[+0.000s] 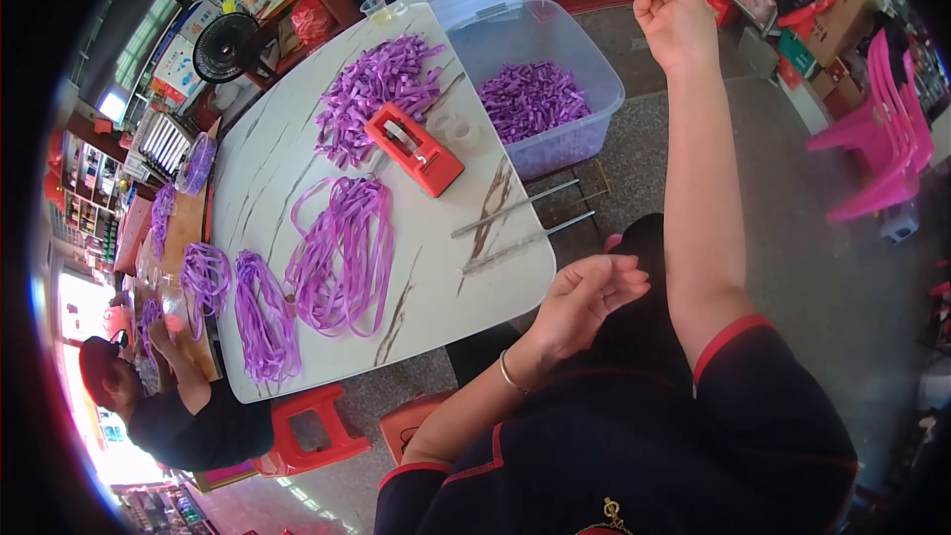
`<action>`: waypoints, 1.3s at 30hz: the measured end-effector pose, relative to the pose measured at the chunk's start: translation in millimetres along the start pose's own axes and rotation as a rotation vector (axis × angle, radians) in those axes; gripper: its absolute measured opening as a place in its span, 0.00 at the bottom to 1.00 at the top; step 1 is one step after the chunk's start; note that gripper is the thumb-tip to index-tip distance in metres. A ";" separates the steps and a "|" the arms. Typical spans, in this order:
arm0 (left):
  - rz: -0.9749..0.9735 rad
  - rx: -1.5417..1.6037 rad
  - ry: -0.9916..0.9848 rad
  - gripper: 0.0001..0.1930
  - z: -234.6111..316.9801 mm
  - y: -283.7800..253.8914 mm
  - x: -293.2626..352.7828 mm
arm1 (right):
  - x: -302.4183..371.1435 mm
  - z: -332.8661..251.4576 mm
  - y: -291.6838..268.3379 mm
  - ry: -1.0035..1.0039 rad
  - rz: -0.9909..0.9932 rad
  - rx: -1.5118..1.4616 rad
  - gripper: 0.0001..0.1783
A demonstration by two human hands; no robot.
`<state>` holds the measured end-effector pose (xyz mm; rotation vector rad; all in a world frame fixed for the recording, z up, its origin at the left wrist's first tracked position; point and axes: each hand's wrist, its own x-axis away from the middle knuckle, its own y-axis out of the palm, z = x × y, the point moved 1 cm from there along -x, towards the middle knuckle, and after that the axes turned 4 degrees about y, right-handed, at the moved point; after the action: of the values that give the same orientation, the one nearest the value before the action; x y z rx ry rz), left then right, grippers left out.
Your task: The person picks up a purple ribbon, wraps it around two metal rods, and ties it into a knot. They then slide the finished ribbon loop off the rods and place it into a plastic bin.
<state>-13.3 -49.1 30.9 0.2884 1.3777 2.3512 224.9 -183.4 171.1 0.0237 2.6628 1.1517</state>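
Observation:
My left hand (pixel 586 305), with a bangle on its wrist, is held just off the table's near right corner. Its fingers are bent and closed together; anything between them is too small to make out. My right hand (pixel 679 15) is raised far out to the right on a stretched arm. Its fingers are curled and the thumb and forefinger pinch, but I cannot see what they hold. Nearest my left hand, two thin metal rods (pixel 525 243) stick out over the table edge. A red tape dispenser (pixel 421 154) stands beside a pile of short purple ribbon pieces (pixel 376 94).
Bundles of long purple ribbon (pixel 342 253) lie on the white table (pixel 426 282). A clear plastic bin (pixel 594 114) beyond its edge holds purple pieces (pixel 530 99). At left sits another person (pixel 188 411). Red stools (pixel 317 426) and pink chairs (pixel 882 129) stand around.

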 end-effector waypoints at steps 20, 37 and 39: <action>-0.134 -0.781 -0.002 0.24 8.4 30.9 -32.9 | 12.2 43.6 32.6 -0.016 -0.393 -0.058 0.04; -0.180 -1.071 -0.059 0.07 33.7 -0.4 -25.4 | 58.8 33.9 55.8 0.110 -0.409 0.076 0.10; -0.119 -1.038 -0.049 0.08 35.6 -3.3 -22.1 | 62.3 31.0 56.7 0.111 -0.440 0.109 0.10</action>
<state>20.6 -29.3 46.1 -0.0479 0.0306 2.5670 166.8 -115.2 178.2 -0.5909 2.6297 0.8855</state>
